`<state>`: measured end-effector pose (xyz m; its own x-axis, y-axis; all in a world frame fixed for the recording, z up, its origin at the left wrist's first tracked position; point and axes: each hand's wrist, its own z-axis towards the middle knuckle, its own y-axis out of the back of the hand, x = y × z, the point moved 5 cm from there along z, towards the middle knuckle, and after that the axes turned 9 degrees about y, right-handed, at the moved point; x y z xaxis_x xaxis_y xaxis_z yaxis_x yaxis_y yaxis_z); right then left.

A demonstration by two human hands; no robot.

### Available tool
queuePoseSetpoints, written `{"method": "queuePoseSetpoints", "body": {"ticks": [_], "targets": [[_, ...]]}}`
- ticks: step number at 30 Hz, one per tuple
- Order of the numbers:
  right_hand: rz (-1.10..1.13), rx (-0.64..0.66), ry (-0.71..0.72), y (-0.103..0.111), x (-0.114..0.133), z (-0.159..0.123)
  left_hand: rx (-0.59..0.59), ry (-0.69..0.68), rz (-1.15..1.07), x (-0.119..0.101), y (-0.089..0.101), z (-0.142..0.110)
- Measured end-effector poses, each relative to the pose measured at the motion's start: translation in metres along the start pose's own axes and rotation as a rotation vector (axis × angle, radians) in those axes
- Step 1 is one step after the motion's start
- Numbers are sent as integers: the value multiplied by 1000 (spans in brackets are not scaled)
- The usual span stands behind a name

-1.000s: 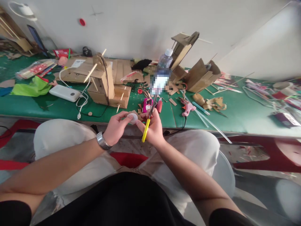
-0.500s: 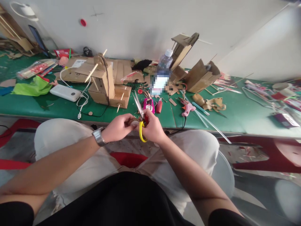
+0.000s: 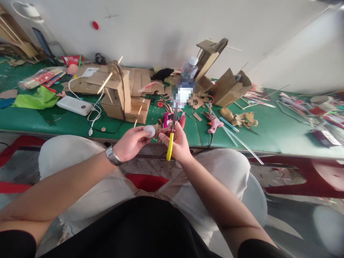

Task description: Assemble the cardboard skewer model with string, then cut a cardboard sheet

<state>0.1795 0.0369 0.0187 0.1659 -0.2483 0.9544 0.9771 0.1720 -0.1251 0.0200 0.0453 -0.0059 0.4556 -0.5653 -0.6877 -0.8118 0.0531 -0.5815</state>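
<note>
Between the thumb and fingers of my left hand (image 3: 133, 142) is a white bottle cap (image 3: 149, 131), its round face turned up. A small piece of brown cardboard (image 3: 158, 129) shows just right of the cap, at its edge. My right hand (image 3: 179, 143) holds scissors with a yellow handle (image 3: 170, 147), seen edge-on with the blades pointing away from me. Both hands are over the front edge of the green table (image 3: 185, 138), a little apart. Behind my right hand lie a pink object (image 3: 168, 117) and a red one (image 3: 182, 121), both partly hidden.
A cardboard model with wooden sticks (image 3: 118, 95) stands behind my left hand, near a white power bank (image 3: 74, 106) with a cable. To the right lie a pink glue gun (image 3: 215, 124) and clear glue sticks (image 3: 245, 147). A bottle (image 3: 189, 68) stands at the back.
My hands have moved apart. The scissors have turned from slightly open and leaning left to edge-on and pointing away. The white cap now shows fully in my left hand.
</note>
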Motion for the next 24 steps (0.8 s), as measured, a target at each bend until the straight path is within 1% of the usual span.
{"method": "queuePoseSetpoints", "body": {"ticks": [6, 10, 14, 18, 24], "targets": [[-65, -23, 45, -2, -1, -1, 48, 24, 46, 7, -3, -1], [-30, -17, 43, -3, 3, -1, 66, 56, 38, 7, -4, -2], [2, -17, 27, -2, 5, -2, 93, 60, 31, 6, -7, -6], [-34, -12, 57, -1, 9, -4, 128, 23, 61, 3, -11, -9], [-143, -8, 197, 2, 19, -9, 184, -76, 160, 1, -12, -10]]}}
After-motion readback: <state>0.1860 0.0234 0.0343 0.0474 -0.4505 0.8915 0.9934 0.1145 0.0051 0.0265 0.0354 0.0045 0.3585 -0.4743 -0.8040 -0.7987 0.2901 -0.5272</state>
